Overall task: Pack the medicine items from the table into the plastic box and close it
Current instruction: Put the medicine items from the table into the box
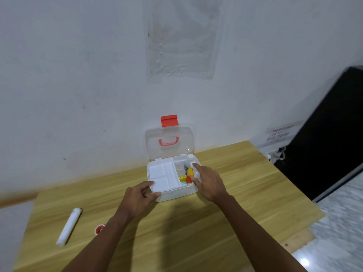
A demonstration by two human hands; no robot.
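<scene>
A white plastic box stands on the wooden table with its clear lid upright and a red latch on top. A white divided tray covers the box's left half. The right half holds a white bottle, a yellow bottle with a red cap and a yellow carton. My left hand grips the box's front-left corner. My right hand is over the right side, fingers around a white bottle. A white tube and a small red-rimmed roll lie at the table's left.
The wooden table stands against a white wall. A black panel stands to the right, with a plug and cable near its base. Pale marbled floor shows past the table's right edge.
</scene>
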